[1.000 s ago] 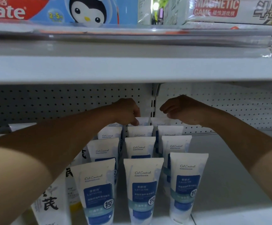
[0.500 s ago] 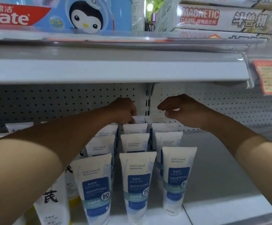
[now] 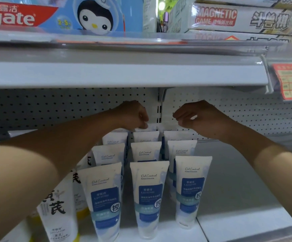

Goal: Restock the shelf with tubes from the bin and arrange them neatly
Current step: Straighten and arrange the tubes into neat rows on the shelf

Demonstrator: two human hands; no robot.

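Nearest, three white-and-blue tubes stand upright at the shelf edge, with matching rows behind them. At the back row, the left hand curls its fingers onto the crimped top of the rear tube; its grip looks like a pinch, though that is hard to tell. The right hand hovers just above, fingers curled, holding nothing. This looks like straightening the back row; next, squaring that tube with its neighbours.

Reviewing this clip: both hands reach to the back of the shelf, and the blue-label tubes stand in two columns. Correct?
Not quite. The head view shows the blue-label tubes in three columns, not two. The left hand and right hand do reach to the back of the shelf.
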